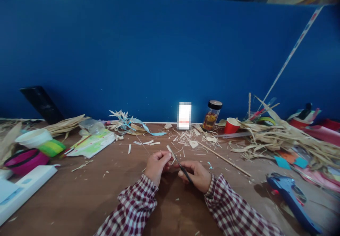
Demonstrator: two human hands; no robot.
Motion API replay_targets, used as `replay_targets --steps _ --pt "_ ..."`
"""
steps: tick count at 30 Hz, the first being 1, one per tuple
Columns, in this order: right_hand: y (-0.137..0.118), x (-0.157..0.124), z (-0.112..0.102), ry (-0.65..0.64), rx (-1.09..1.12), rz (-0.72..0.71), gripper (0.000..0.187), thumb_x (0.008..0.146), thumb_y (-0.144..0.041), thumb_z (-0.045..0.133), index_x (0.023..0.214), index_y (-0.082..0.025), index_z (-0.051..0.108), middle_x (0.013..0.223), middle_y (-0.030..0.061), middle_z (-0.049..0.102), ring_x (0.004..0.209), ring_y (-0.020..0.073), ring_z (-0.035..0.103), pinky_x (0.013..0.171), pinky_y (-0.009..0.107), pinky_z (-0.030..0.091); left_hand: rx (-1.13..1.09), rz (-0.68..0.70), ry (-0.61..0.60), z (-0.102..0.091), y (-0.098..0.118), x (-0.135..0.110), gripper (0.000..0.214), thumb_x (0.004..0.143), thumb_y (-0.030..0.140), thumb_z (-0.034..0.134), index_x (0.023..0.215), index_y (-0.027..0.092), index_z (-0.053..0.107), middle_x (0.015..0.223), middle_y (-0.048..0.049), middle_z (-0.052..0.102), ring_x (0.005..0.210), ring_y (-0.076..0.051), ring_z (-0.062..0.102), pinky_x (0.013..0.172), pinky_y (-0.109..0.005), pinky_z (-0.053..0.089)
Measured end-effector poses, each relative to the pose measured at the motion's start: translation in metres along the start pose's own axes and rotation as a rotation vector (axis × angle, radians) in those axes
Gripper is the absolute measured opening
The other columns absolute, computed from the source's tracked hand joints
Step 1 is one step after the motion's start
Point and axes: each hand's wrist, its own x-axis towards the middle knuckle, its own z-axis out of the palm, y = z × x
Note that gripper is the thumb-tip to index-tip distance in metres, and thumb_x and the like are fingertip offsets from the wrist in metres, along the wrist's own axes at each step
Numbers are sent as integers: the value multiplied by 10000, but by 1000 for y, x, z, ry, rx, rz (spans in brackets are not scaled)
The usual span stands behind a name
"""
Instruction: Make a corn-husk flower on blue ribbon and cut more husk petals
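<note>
My left hand (157, 165) is closed in a pinch on a small pale strip (169, 148) that looks like dried husk. A pair of scissors (183, 172) with dark handles is gripped in my right hand (197, 175). Its blades point up and left, close to the left fingertips and alongside the strip. Whether the blades touch the strip is too small to tell. Beyond both hands, thin pale shavings (186, 137) lie scattered on the brown table (111, 193). A thin stick (225, 159) rests right of them.
A blue glue gun (292, 197) lies at the right, below heaped dried husks (268, 142). Along the blue partition (148, 52) stand a lit phone (184, 116), a jar (211, 115) and a red cup (231, 126). A white power strip (29, 197) and pink bowl (25, 162) sit left.
</note>
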Motion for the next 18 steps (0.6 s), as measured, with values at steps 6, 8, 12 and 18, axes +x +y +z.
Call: replay_targets --steps 6,8,12,18 --pt "-1 -1 0 -10 1 5 398 729 -407 596 1040 -159 600 515 -43 479 474 88 429 486 210 364 -24 -20 42 0 4 -1 273 547 346 727 672 127 623 576 12 601 429 -46 464 398 -155 375" --pt "-1 -1 0 -11 -11 11 396 729 -410 593 1042 -168 602 519 -41 487 474 89 435 483 208 364 -25 -10 49 0 5 -1 265 543 334 730 670 129 621 573 16 597 426 -45 461 395 -153 374" --pt "1 0 0 -1 -35 10 390 728 -422 585 1029 -175 610 515 -41 480 465 85 428 468 203 361 -29 4 47 0 4 0 267 529 324 740 653 122 617 550 17 585 418 -43 457 389 -149 370" --pt "1 -1 1 -12 5 22 388 731 -400 590 1040 -166 594 540 -35 496 478 83 432 463 198 341 -54 -1 44 1 4 -1 274 514 316 749 658 122 620 577 8 608 429 -41 462 390 -145 370"
